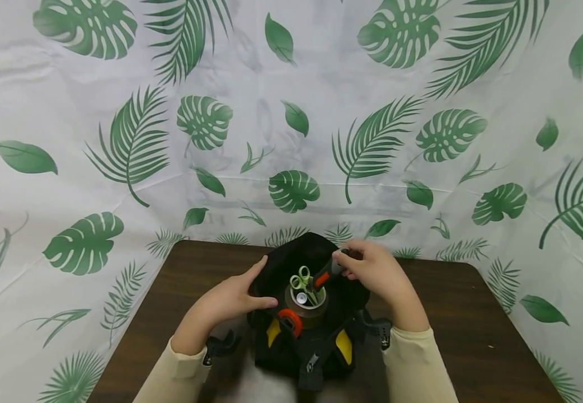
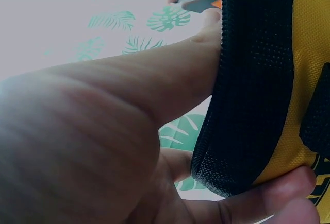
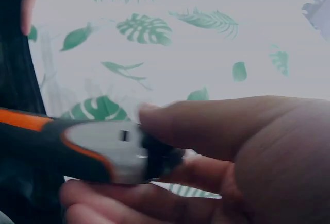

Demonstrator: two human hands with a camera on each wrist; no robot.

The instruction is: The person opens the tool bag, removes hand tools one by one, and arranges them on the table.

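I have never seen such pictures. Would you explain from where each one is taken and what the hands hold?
There is no machine here: you see a person's left hand and right hand, both bare. The wide picture comes from a camera on the head, looking forward and down; the other two come from cameras on the left and right wrists. On the table stands a black and yellow bag. In it is a brown roll, with green scissors in its hole; an orange ring shows beside the roll. The left hand grips the bag's edge. The right hand pinches a tool by one end; its other end is near the scissors.
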